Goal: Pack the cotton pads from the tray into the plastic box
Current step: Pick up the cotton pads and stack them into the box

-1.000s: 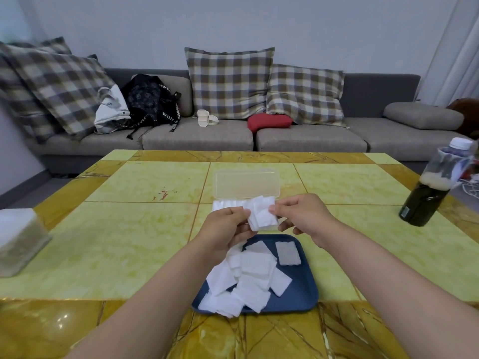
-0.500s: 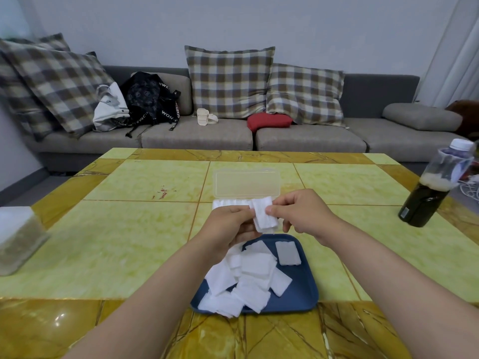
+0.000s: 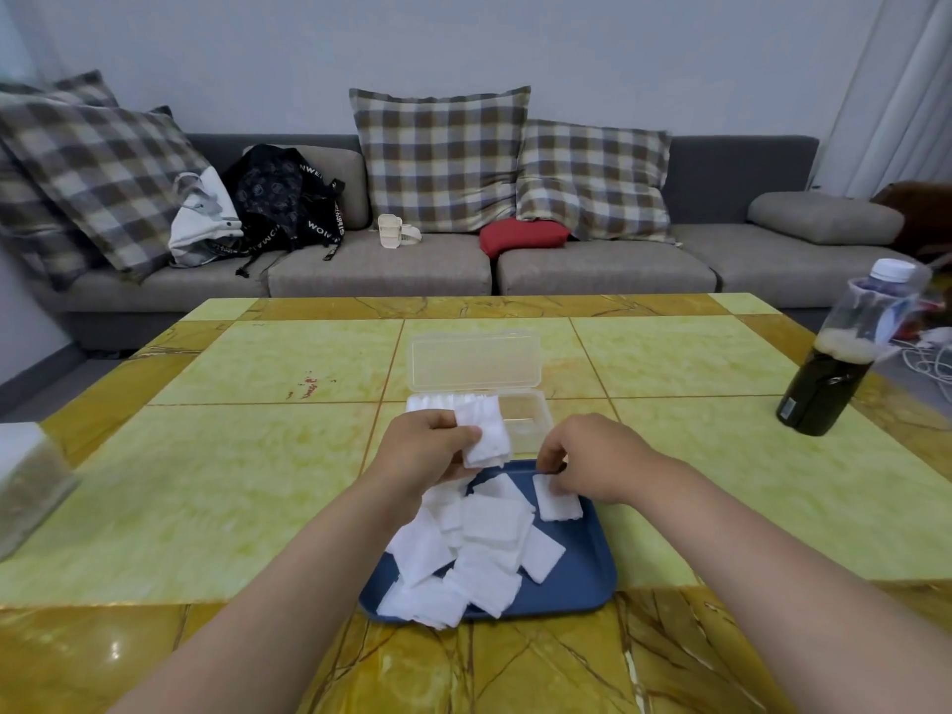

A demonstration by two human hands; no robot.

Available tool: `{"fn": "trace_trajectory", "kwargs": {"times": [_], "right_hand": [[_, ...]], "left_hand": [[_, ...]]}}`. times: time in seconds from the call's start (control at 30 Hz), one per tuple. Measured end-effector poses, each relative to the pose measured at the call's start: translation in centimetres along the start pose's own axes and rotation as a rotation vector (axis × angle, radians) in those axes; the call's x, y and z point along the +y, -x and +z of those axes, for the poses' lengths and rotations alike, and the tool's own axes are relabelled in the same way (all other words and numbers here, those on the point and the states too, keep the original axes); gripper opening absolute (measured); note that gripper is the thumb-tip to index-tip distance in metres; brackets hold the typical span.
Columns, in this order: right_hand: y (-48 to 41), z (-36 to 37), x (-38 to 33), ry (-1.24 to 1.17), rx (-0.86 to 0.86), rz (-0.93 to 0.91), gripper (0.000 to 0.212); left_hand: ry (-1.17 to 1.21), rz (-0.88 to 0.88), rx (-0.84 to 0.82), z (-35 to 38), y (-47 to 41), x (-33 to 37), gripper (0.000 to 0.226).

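Note:
A blue tray (image 3: 582, 584) lies near the table's front edge with several white cotton pads (image 3: 489, 528) heaped on its left half. Just beyond it stands the clear plastic box (image 3: 530, 420), lid folded back, with a row of pads (image 3: 438, 404) packed in its left part. My left hand (image 3: 427, 450) holds a small stack of pads (image 3: 484, 435) above the tray's far edge. My right hand (image 3: 592, 456) reaches down to the tray's far right corner, fingertips pinching a single pad (image 3: 556, 502) that still lies on the tray.
A dark bottle (image 3: 834, 373) with a white cap stands at the table's right edge. A clear container (image 3: 26, 481) sits at the left edge. A grey sofa (image 3: 381, 270) with checked cushions and bags runs behind the yellow tiled table (image 3: 206, 481).
My right hand let go of the stack and dropped right and down to a single pad on the tray. The stack stays in my left hand.

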State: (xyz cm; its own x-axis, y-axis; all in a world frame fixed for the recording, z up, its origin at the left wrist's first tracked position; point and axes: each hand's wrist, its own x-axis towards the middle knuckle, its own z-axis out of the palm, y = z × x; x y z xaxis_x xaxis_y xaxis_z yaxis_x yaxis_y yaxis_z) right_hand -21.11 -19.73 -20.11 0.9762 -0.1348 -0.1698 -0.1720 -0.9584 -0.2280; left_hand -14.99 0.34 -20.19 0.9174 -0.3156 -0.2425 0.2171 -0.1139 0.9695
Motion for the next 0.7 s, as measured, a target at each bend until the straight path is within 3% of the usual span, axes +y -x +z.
{"fn": "trace_trajectory", "kwargs": {"times": [0.2, 0.37, 0.47, 0.6, 0.7], "right_hand": [[-0.4, 0.1, -0.7, 0.205, -0.053, -0.013, 0.040], [-0.4, 0.2, -0.6, 0.119, -0.162, 0.018, 0.025], [-0.2, -0.1, 0.0, -0.027, -0.134, -0.004, 0.008], [-0.1, -1.8, 0.3, -0.411, 0.095, -0.058, 0.015], [0.6, -3.3, -1.0, -0.734, 0.123, -0.128, 0.019]], "left_hand": [[-0.060, 0.014, -0.004, 0.2, 0.0, -0.2, 0.013], [-0.082, 0.035, 0.004, 0.2, 0.0, -0.3, 0.027], [-0.065, 0.041, 0.040, 0.1, -0.1, -0.3, 0.030], [-0.066, 0.071, 0.069, -0.3, -0.2, -0.1, 0.020], [-0.052, 0.075, 0.053, -0.4, -0.2, -0.2, 0.024]]}}
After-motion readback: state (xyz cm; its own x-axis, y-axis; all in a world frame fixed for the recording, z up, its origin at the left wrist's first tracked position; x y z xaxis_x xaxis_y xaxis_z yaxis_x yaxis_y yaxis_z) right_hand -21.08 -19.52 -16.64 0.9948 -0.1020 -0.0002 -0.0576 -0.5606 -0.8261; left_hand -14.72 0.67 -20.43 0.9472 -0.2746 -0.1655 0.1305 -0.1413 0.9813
